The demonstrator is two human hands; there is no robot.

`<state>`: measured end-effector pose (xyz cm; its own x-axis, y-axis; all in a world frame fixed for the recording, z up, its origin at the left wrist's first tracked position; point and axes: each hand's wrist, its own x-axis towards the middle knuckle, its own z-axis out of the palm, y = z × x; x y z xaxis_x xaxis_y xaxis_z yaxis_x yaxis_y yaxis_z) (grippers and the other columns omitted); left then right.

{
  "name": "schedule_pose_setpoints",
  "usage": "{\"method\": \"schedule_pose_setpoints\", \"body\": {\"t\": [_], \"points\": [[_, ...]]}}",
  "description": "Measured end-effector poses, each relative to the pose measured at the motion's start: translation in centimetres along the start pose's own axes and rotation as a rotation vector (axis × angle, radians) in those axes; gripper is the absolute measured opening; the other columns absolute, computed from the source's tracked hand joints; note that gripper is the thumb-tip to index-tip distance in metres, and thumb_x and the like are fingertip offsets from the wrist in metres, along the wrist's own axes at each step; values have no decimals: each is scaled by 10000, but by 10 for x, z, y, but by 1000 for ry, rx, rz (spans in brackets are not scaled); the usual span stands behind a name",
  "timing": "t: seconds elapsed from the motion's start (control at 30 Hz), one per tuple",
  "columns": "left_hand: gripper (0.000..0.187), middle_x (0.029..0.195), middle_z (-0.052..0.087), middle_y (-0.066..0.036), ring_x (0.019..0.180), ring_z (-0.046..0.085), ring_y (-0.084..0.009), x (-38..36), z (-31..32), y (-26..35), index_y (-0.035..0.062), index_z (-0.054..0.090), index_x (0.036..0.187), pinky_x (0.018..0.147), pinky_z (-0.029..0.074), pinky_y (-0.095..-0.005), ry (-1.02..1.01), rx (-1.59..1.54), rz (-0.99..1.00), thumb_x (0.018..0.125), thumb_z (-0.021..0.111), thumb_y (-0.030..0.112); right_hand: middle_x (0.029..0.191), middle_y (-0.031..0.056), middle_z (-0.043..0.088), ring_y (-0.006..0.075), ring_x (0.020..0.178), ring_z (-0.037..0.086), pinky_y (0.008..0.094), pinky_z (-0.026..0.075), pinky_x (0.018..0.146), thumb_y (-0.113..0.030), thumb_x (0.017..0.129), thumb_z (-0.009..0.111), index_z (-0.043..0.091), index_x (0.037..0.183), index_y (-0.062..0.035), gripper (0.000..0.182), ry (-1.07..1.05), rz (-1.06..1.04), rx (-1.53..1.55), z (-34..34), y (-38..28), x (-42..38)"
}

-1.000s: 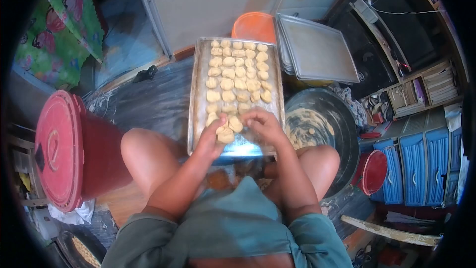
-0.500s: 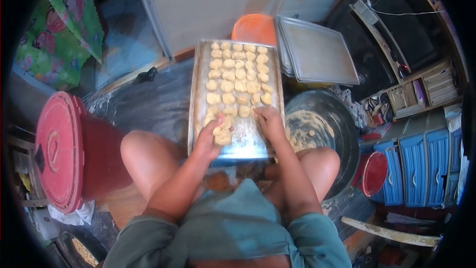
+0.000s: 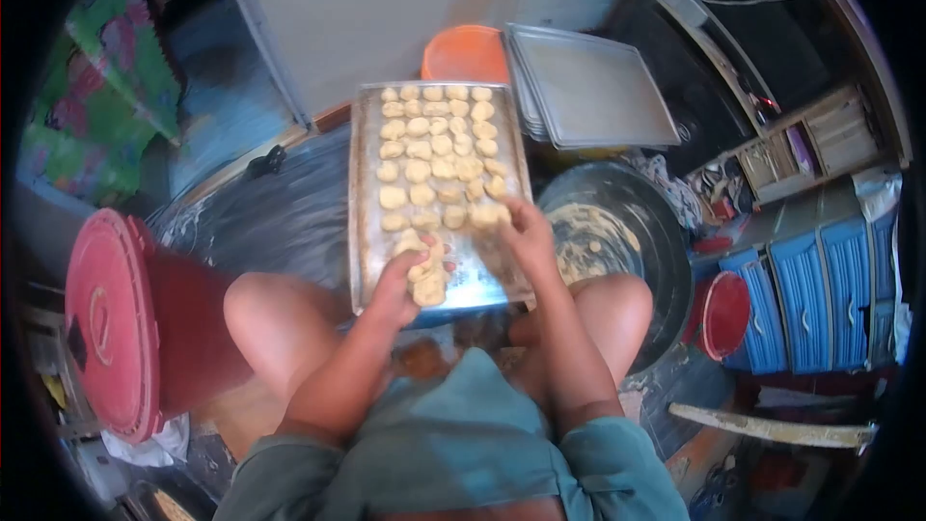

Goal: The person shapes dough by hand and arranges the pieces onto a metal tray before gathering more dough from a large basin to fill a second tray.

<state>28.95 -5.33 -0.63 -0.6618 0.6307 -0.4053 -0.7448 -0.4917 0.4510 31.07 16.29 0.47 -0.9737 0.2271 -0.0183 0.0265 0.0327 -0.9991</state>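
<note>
A metal tray [image 3: 359, 222] lies in front of my knees, with rows of pale dough pieces [image 3: 418, 170] on it. My left hand [image 3: 394, 285], over the tray's near left part, is wrapped round a clump of dough [image 3: 426, 275]. At the near right end of the last row, my right hand [image 3: 529, 236] has its fingers closed at a dough piece [image 3: 490, 216]. The near part of the tray between my hands shows bare, shiny metal.
Right of the tray stands a large dark basin [image 3: 672, 270] with dough residue. Stacked empty trays [image 3: 603, 87] and an orange bucket [image 3: 466, 53] are behind. A lidded red bin [image 3: 111, 323] stands left, a small red bucket [image 3: 725, 315] right.
My right hand now holds a dough piece at the right end of the nearest row. My left hand still holds its clump. The whole view has shifted slightly.
</note>
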Motion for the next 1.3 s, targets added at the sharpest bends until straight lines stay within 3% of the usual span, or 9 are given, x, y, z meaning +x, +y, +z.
{"method": "schedule_pose_setpoints", "body": {"t": [0.07,0.17,0.53,0.83,0.9,0.97,1.07,1.17,1.3], "points": [[369,1090,601,-136,911,610,-291,-2,1,3,105,498,1180,681,523,-383,84,36,52,831,555,210,989,65,647,182,828,615,308,481,749,-66,808,652,648,1048,-56,241,363,-62,-410,-9,-10,2],[364,1081,601,-134,898,610,-285,-1,2,5,100,497,1180,681,523,-382,132,59,30,839,558,211,971,96,637,279,852,598,377,455,775,-149,792,686,670,1020,-77,239,264,-373,-985,-28,36,7],[325,1064,594,-116,876,609,-268,1,9,0,92,516,1167,717,517,-368,203,55,40,914,562,290,944,123,607,317,949,562,402,452,833,-81,780,611,701,958,-100,200,258,-359,-801,1,10,5],[289,1031,604,-97,896,608,-247,3,3,3,80,523,1146,727,517,-364,212,37,61,939,532,282,1002,151,592,322,1006,543,408,457,849,-88,737,659,635,977,-71,242,257,-231,-1099,11,-2,7],[357,1044,600,-83,912,611,-229,6,-1,-1,86,505,1202,726,516,-353,186,-49,111,926,571,303,1047,141,557,280,975,552,383,464,810,-129,743,695,603,1040,-62,318,25,-423,-558,31,-14,-7],[354,1036,604,-75,923,611,-222,2,6,2,88,503,1202,748,514,-347,231,-74,112,924,576,294,1081,123,523,228,919,544,335,462,778,-152,716,758,592,1041,-51,379,-449,-96,-397,54,-57,-22],[354,1045,605,-65,956,605,-210,3,-10,11,91,498,1205,802,506,-340,261,-72,157,920,583,285,983,87,549,193,820,538,295,460,730,-146,695,799,575,1046,-44,428,-177,-301,-386,77,-27,-30],[307,1062,598,-66,988,593,-213,-8,1,32,80,511,1176,841,501,-359,361,-71,261,941,541,275,880,57,571,162,736,520,278,459,692,-118,692,808,565,1051,-46,440,-6,-7,-250,82,-15,-22],[325,1102,576,-63,1035,576,-218,-15,-12,46,94,502,1175,874,488,-399,412,-86,395,915,588,269,857,77,600,197,749,550,300,472,695,-129,751,756,597,1011,-60,313,12,-90,-309,101,1,-17]]}}
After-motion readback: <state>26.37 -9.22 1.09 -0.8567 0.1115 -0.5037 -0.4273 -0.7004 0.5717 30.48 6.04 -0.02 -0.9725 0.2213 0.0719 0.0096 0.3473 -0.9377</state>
